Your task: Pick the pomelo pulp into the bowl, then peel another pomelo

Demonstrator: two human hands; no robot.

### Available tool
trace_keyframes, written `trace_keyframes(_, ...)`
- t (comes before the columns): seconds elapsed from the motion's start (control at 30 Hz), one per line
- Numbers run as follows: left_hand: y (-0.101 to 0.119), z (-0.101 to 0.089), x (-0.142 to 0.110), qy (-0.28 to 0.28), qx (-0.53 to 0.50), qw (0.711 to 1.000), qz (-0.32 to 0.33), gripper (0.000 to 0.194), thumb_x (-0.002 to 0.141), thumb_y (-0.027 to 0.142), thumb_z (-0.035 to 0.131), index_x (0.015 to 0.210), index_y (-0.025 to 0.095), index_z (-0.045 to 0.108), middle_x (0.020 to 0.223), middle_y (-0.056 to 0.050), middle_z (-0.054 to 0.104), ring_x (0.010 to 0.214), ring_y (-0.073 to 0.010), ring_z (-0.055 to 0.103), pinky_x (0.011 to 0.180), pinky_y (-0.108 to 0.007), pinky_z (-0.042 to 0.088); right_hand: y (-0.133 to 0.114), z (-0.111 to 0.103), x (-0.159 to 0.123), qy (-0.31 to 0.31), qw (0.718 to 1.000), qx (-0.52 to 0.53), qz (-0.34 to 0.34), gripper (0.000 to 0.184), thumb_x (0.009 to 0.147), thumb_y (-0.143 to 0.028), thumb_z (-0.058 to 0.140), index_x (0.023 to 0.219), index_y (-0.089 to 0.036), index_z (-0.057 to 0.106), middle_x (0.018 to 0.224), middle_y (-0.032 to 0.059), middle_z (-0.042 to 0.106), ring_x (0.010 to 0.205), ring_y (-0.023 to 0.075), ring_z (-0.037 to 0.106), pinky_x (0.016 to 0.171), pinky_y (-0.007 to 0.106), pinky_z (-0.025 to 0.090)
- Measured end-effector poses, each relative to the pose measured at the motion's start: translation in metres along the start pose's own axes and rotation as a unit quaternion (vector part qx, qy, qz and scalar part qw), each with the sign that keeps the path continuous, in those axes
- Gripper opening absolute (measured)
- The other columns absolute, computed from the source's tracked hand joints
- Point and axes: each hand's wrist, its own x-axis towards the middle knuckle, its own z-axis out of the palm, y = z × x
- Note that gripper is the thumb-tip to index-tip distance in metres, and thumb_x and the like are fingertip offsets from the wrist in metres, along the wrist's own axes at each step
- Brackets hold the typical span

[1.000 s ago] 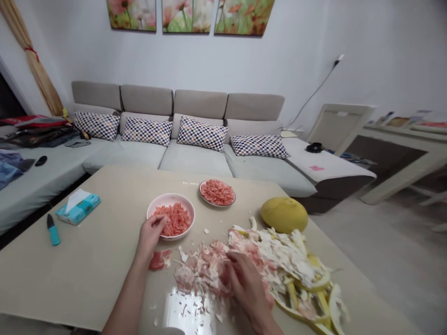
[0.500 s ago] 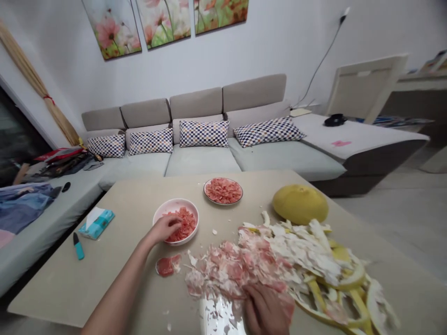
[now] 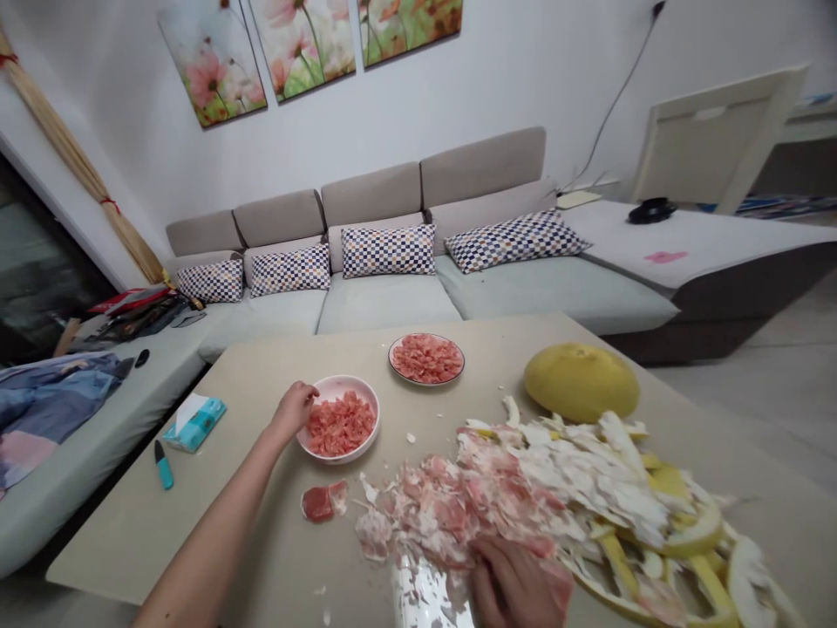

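My left hand (image 3: 294, 413) is at the left rim of a white bowl (image 3: 374, 436), its fingers bent over the edge. Inside the bowl lie pink-red pomelo flesh pieces (image 3: 341, 425). In front of the bowl is a single pomelo segment (image 3: 319, 503), its skin partly peeled back. My right hand (image 3: 516, 583), fingers curled, rests at the near edge of a heap of pinkish pomelo membranes (image 3: 445, 501). Whatever its fingers hold is hidden beneath them.
A plate of pomelo flesh (image 3: 427, 358) stands at the back. To the right are a whole pomelo (image 3: 581, 382) and thick peel strips (image 3: 686, 532). A tissue pack (image 3: 194, 423) and a turquoise-handled knife (image 3: 163, 465) lie on the left. Behind the table runs a sofa (image 3: 385, 301).
My left hand has moved from over the flesh in the bowl to its left rim. My right hand stays at the membranes. The view has shifted slightly.
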Motion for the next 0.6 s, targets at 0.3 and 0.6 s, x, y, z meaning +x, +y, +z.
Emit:
trace_keyframes(0.3, 0.014, -0.019, -0.099, 0.052, -0.073, 0.994, -0.056, 0.040, 0.090, 0.044, 0.043, 0.073, 0.019, 0.068, 0.066, -0.003, 0.066, 0.065, -0.0188, 0.060, 0.064, -0.028, 0.041, -0.008, -0.008, 0.010, -0.018, 1.000, 0.006, 0.005, 0.011, 0.090, -0.023, 0.054, 0.098, -0.021, 0.062, 0.090, 0.0085, 0.069, 0.086, 0.0246, 0.064, 0.081, 0.041, 0.049)
trace_keyframes(0.6, 0.010, 0.053, -0.176, -0.008, -0.079, 0.992, -0.096, 0.064, 0.056, 0.030, 0.082, 0.117, 0.016, 0.067, 0.119, -0.017, 0.065, 0.111, -0.0317, 0.059, 0.096, -0.038, 0.043, -0.012, -0.006, 0.011, -0.018, 1.000, 0.006, 0.011, 0.013, 0.092, -0.024, 0.052, 0.096, -0.019, 0.063, 0.092, 0.0092, 0.069, 0.091, 0.0240, 0.062, 0.085, 0.041, 0.048)
